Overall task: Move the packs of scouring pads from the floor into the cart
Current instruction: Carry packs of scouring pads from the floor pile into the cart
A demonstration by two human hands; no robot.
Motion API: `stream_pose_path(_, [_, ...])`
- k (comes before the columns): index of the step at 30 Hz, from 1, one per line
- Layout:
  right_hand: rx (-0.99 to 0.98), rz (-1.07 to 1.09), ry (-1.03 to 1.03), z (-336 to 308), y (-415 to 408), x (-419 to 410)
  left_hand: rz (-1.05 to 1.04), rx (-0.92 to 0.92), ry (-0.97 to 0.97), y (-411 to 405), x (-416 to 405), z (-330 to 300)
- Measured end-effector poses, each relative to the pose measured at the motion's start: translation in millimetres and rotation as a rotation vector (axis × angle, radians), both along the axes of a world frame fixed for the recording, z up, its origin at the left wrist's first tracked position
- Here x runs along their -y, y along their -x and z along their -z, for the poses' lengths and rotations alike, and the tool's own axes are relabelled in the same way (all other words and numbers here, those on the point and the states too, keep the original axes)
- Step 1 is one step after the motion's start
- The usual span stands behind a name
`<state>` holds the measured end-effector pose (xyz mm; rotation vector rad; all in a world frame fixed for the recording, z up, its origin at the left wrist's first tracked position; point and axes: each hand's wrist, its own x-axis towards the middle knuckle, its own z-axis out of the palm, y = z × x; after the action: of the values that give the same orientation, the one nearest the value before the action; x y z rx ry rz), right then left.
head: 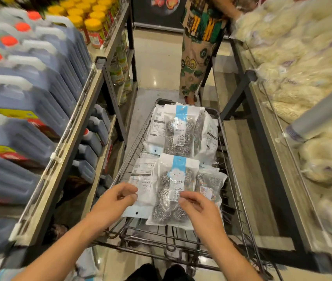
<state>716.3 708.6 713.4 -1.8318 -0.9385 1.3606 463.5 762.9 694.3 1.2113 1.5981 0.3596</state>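
A dark wire cart (236,191) stands in the aisle below me, filled with several white and blue packs of steel scouring pads. One pack (179,130) lies face up at the far end, another (173,187) face up at the near end. My left hand (116,201) hovers over the near left packs with fingers loosely curled and holds nothing. My right hand (197,207) rests over the lower part of the near pack, fingers curled, with nothing gripped. A bit of pale packaging (88,264) shows on the floor by my left forearm.
Shelves of dark liquid jugs (39,94) and yellow-capped jars (92,23) line the left. Bagged pale noodles (302,57) fill the right shelf. A person in a patterned garment (197,49) stands just beyond the cart's far end.
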Motion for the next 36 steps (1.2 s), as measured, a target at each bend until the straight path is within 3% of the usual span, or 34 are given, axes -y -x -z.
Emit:
stream_pose_path(14, [-0.116,-0.036,-0.037,-51.7,20.2,74.9,-0.085,0.076,-0.114,37.5,104.0,-71.3])
stream_pose_path(21, [-0.187,-0.201,-0.063,-68.5,23.1,78.1,-0.5,0.108,-0.225,62.1,171.9,-102.9])
stream_pose_path(27, [-0.203,-0.482,-0.098,-84.6,14.0,92.8,-0.703,0.002,-0.266,44.7,257.6,-115.6])
stream_pose_path(36, [-0.28,-0.741,-0.053,-100.6,39.5,142.7,-1.05,-0.002,-0.25,12.5,398.6,-107.5])
